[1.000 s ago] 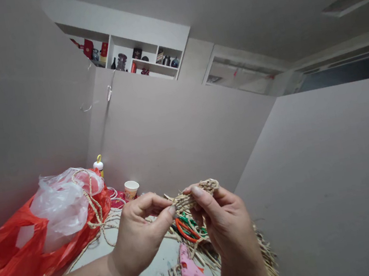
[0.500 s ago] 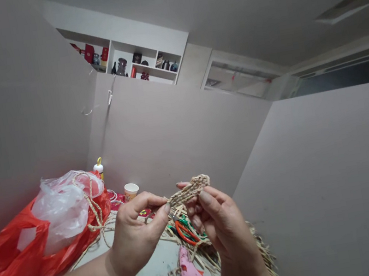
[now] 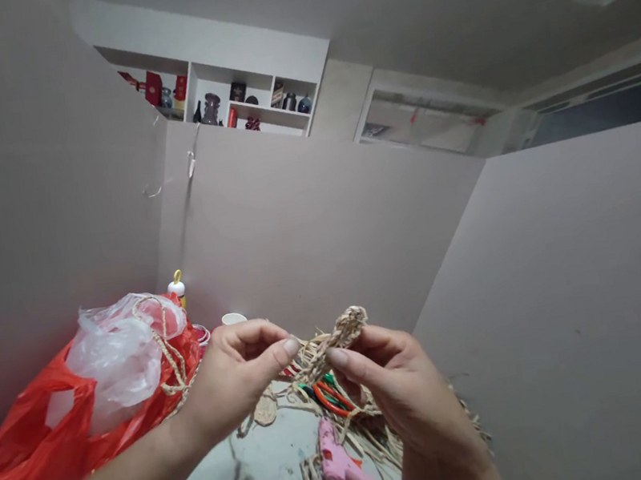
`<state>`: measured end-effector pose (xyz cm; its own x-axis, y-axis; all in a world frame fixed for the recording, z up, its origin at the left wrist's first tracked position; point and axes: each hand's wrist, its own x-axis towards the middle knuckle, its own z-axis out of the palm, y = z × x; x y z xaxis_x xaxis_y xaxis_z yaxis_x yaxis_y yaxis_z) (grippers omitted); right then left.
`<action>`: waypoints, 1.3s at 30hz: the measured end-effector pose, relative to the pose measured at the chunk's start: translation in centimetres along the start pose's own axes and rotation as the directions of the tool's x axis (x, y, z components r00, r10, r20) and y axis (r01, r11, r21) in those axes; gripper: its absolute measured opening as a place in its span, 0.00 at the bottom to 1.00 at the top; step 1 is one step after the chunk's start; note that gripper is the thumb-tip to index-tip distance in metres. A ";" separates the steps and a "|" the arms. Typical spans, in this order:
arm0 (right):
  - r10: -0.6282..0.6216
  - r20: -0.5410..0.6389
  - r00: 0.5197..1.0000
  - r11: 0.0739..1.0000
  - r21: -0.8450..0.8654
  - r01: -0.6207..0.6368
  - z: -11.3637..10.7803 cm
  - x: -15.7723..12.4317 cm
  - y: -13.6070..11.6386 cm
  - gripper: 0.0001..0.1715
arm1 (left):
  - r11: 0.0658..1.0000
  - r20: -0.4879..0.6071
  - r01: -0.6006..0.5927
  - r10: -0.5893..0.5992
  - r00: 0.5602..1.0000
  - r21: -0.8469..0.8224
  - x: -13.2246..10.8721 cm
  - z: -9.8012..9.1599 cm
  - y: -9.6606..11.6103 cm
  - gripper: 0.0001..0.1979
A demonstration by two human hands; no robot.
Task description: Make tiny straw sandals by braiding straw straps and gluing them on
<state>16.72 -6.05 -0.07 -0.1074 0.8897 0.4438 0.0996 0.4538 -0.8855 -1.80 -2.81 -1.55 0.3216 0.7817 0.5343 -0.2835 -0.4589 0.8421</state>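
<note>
A beige braided straw piece [image 3: 347, 328] sits pinched between the thumb and fingers of my right hand [image 3: 393, 370], its rounded end pointing up. My left hand [image 3: 244, 370] is just to the left, thumb and index finger pressed together near the strands; whatever is between those tips is too small to make out. Below the hands a pink glue gun [image 3: 350, 470] lies on the pale table [image 3: 272, 475]. Behind my right hand, orange-handled scissors [image 3: 330, 399] lie among loose straw strands.
Red and clear plastic bags [image 3: 115, 370] fill the left side, a braided cord over them. A white cup [image 3: 234, 318] and a white-capped bottle [image 3: 176, 289] stand at the back. Straw [image 3: 383, 445] spreads at the right, beside the wall.
My left thumb and finger have come away from the braided piece. My right thumb has slid left along it, and a flat beige oval now shows below my left hand.
</note>
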 end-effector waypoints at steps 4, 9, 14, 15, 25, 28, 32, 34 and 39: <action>0.019 0.062 0.998 0.999 -0.049 -0.016 0.2 -0.1 -0.2 0.12 | 0.946 0.236 0.249 -0.199 0.951 -0.208 0.7 -0.7 -0.7 0.06; 0.053 0.043 0.998 0.998 -0.025 -0.052 0.7 -0.2 -0.5 0.14 | 0.936 0.250 0.268 -0.210 0.945 -0.229 0.7 -0.8 -1.0 0.05; 0.037 0.015 0.999 0.999 -0.021 -0.037 0.8 -0.3 -0.6 0.14 | 0.959 0.208 0.222 -0.184 0.961 -0.174 0.5 -0.4 -0.7 0.07; 0.034 0.010 0.999 0.999 -0.022 -0.034 0.8 -0.3 -0.5 0.14 | 0.963 0.198 0.210 -0.175 0.964 -0.170 0.4 -0.3 -0.7 0.07; -0.007 -0.033 0.999 1.000 0.025 0.008 0.6 -0.2 -0.2 0.11 | 0.987 0.107 0.017 0.000 0.994 -0.159 -0.3 0.8 -0.8 0.03; -0.027 -0.052 0.998 0.997 0.074 0.030 0.5 -0.1 0.1 0.11 | 0.974 0.106 0.015 0.009 0.994 -0.228 -0.3 0.9 -1.0 0.01; -0.035 -0.069 0.997 0.994 0.105 0.042 0.4 -0.2 0.2 0.11 | 0.950 0.151 0.106 -0.063 0.987 -0.294 -0.1 0.6 -0.9 0.02; -0.036 -0.074 0.997 0.994 0.103 0.044 0.4 -0.2 0.2 0.12 | 0.940 0.170 0.152 -0.103 0.980 -0.306 0.0 0.5 -0.8 0.03; -0.047 -0.062 0.997 0.994 0.094 0.053 0.5 -0.3 0.0 0.12 | 0.911 0.208 0.233 -0.169 0.963 -0.339 0.1 0.6 -0.8 0.06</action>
<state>16.24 -6.35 -0.25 -0.0509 0.8689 0.4924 0.0000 0.4930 -0.8700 -1.02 -2.61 -2.11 0.5456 0.7428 0.3880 -0.4898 -0.0930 0.8668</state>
